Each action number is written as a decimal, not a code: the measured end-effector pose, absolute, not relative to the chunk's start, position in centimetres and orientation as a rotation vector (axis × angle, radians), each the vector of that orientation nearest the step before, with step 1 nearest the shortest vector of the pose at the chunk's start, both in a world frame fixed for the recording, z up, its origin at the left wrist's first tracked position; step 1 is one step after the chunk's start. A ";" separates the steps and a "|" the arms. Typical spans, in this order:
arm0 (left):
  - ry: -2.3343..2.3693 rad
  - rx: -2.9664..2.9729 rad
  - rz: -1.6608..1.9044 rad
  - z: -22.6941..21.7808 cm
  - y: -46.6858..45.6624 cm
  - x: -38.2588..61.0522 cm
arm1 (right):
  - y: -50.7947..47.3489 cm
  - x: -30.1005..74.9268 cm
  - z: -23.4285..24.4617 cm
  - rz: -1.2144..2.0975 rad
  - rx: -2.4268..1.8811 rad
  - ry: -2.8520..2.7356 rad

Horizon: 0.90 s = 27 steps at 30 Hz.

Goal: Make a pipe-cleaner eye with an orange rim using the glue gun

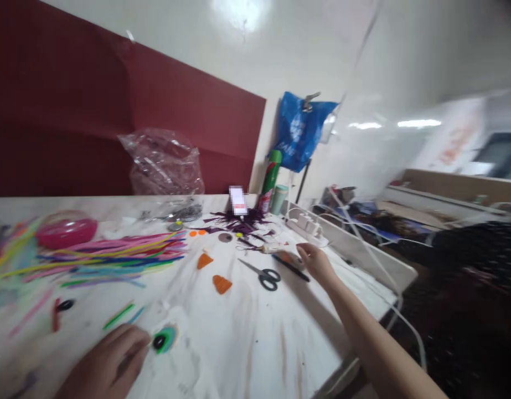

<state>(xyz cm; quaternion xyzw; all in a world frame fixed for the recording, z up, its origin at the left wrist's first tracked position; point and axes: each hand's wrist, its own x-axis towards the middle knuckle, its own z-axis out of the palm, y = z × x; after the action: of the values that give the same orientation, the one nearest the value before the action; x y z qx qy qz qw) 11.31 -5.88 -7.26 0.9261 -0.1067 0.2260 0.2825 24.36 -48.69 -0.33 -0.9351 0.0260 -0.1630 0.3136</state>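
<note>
My left hand (109,360), blurred, is at the lower left with its fingers curled together. Its fingertips meet the edge of a round green eye piece (168,338) with a black centre and seem to pinch it. My right hand (317,265) reaches across the table's right side, fingers bent inward; what they hold, if anything, is hidden. Just left of it lies a black pen (290,267), with a small whitish tube (272,248) behind. Black-handled scissors (269,279) lie further left, blades partly apart. Two orange pieces (222,284) rest mid-table.
Coloured pipe cleaners (126,252) and a pink dome (67,230) cover the left side. Purple strips (242,221) lie before a phone (238,200). At the back stand a green spray can (271,180) and a power strip (307,224). A white cable (373,257) crosses the right edge.
</note>
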 end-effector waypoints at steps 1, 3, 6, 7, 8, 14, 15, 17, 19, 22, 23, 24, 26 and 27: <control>-0.332 2.500 0.524 -6.5 -6.3 10.9 | -47.2 24.0 -0.3 -0.421 -2.429 -0.015; -0.345 2.517 0.471 -5.2 -7.1 10.2 | -43.5 23.2 -0.4 -0.356 -2.348 -0.201; -0.309 2.544 0.410 -4.4 -7.6 9.8 | -37.3 21.3 -0.9 -0.175 -2.242 -0.542; -0.303 2.549 0.391 -4.3 -7.6 9.7 | -35.3 20.6 -1.1 -0.096 -2.212 -0.709; -0.298 2.551 0.375 -4.3 -7.6 9.6 | -33.5 19.9 -1.4 -0.041 -2.193 -0.839; -0.285 2.525 0.339 -4.4 -7.6 9.3 | -27.2 18.5 -2.3 0.050 -2.217 -1.170; -0.290 2.518 0.332 -4.4 -7.6 9.3 | -26.8 18.6 -2.4 0.066 -2.224 -1.206; -0.299 2.506 0.327 -4.4 -7.6 9.3 | -26.2 18.8 -2.4 0.106 -2.240 -1.274; -0.312 2.498 0.339 -4.4 -7.6 9.3 | -26.0 19.0 -2.4 0.153 -2.236 -1.330; -0.333 2.482 0.357 -4.4 -7.7 9.2 | -26.0 19.2 -2.4 0.208 -2.169 -1.389; -0.337 2.478 0.358 -4.4 -7.7 9.2 | -26.0 19.2 -2.4 0.221 -2.141 -1.412; -0.340 2.474 0.355 -4.4 -7.7 9.2 | -26.1 19.2 -2.4 0.238 -2.115 -1.429; -0.342 2.470 0.349 -4.4 -7.7 9.2 | -26.3 19.2 -2.4 0.286 -2.087 -1.406; -0.342 2.467 0.349 -4.4 -7.7 9.3 | -26.4 19.2 -2.4 0.317 -2.086 -1.362</control>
<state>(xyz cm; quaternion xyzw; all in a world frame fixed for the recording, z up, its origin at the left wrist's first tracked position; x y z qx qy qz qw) 9.26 -7.67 -4.45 0.9332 -0.1293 0.1318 0.3084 19.24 -26.40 -2.39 -0.7897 -0.5155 0.1201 0.3101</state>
